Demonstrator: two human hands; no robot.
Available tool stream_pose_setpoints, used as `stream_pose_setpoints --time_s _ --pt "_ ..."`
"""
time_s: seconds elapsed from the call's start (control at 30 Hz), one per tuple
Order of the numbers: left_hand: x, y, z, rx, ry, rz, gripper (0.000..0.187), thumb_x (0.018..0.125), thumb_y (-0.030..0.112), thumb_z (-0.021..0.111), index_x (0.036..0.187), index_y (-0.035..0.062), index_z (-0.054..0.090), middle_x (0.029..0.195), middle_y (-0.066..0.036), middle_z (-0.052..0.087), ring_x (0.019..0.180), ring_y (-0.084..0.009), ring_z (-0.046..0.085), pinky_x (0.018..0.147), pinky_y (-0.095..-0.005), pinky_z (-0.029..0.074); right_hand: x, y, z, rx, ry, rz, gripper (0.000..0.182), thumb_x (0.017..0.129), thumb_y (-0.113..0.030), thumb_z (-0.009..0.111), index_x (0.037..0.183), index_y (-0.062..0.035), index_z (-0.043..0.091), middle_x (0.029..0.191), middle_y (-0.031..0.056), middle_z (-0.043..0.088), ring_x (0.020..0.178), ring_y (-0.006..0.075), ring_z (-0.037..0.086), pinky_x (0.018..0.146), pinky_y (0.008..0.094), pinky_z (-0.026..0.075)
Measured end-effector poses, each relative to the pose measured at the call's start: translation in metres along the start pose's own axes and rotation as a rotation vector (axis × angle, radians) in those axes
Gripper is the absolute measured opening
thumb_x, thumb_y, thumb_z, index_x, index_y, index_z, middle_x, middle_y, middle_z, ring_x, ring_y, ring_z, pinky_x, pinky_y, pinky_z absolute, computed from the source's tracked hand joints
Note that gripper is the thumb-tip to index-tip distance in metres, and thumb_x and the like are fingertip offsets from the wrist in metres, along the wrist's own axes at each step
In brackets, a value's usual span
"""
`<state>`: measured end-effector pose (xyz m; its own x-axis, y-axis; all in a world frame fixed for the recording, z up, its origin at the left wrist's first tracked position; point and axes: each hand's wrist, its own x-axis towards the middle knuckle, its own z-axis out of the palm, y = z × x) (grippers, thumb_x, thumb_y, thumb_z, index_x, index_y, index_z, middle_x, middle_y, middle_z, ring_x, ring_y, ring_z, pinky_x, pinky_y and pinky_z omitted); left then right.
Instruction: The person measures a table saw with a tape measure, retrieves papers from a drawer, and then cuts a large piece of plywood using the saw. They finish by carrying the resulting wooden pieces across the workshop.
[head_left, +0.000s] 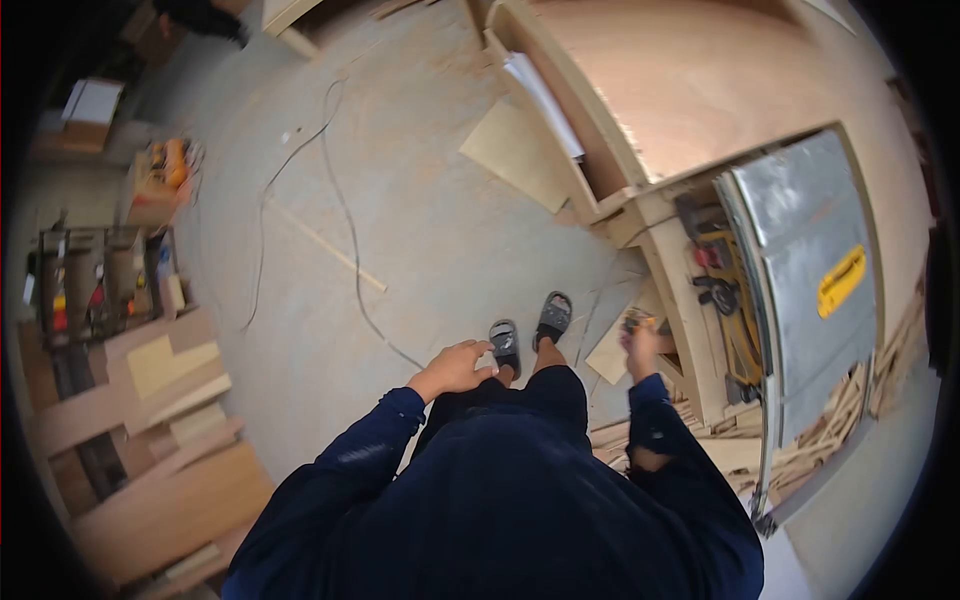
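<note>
My left hand (458, 368) hangs in front of my left thigh with its fingers loosely stretched, and nothing shows in it. Out to the right, my right hand (642, 350) is closed around a small yellow-and-dark object (638, 320); it looks like a tape measure, but blur hides its details. That hand is close to the wooden side of a workbench (690, 330). Set into this bench is a table saw (815, 220) with a grey metal top and a yellow plate (842, 281). The saw's yellow frame and dark knobs face me.
A dark cable (352, 235) and a thin wood strip (330, 243) lie across the floor. Plywood boards (170, 500) are stacked on the left, near a compartmented tool box (105, 275). Offcuts (810, 440) pile beneath the saw. Another person's leg (215, 22) shows at upper left.
</note>
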<state>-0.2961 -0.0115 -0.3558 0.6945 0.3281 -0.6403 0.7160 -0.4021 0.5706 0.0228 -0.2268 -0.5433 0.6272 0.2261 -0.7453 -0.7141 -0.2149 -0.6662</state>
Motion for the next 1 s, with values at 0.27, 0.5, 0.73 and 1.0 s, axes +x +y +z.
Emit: stream_pose_setpoints --time_s 0.27,0.5,0.73,1.0 --pt "0.024 0.022 0.066 -0.689 0.263 -0.23 0.02 0.089 0.013 0.064 0.104 -0.0003 0.063 0.091 -0.013 0.066 0.082 -0.0231 0.064 0.075 -0.0308 0.051 0.09 -0.081 -0.025 -0.194 0.247 -0.307 0.03 0.095 -0.041 0.057 0.1 -0.0114 0.06 0.071 0.0007 0.06 0.053 0.0095 0.054 0.045 0.0231 0.041" --pt "0.019 0.096 -0.029 -0.781 -0.076 0.459 0.014 0.083 0.007 0.07 0.097 0.0032 0.068 0.095 -0.006 0.06 0.088 -0.0191 0.062 0.081 -0.0296 0.048 0.138 -0.095 -0.011 -0.265 0.299 -0.31 0.025 0.096 -0.035 0.058 0.103 -0.0112 0.053 0.073 0.0042 0.062 0.052 0.0116 0.057 0.043 0.0246 0.042" --pt "-0.011 0.137 -0.112 -0.904 -0.03 0.852 0.017 0.074 0.011 0.078 0.09 0.0066 0.075 0.096 -0.011 0.06 0.086 -0.0261 0.06 0.074 -0.0359 0.045 0.155 -0.1 0.001 -0.353 0.228 -0.344 0.029 0.098 -0.031 0.055 0.115 -0.0075 0.05 0.08 0.0067 0.062 0.059 0.0141 0.059 0.045 0.0255 0.045" --pt "-0.015 0.217 -0.13 -1.278 -0.134 1.255 0.029 0.087 0.034 0.07 0.091 0.0047 0.068 0.088 -0.006 0.063 0.073 -0.0205 0.057 0.062 -0.0326 0.042 0.188 -0.099 0.009 -0.801 0.314 -0.478 0.06 0.088 -0.035 0.062 0.131 0.0045 0.048 0.123 0.0307 0.056 0.118 0.043 0.053 0.102 0.0422 0.039"
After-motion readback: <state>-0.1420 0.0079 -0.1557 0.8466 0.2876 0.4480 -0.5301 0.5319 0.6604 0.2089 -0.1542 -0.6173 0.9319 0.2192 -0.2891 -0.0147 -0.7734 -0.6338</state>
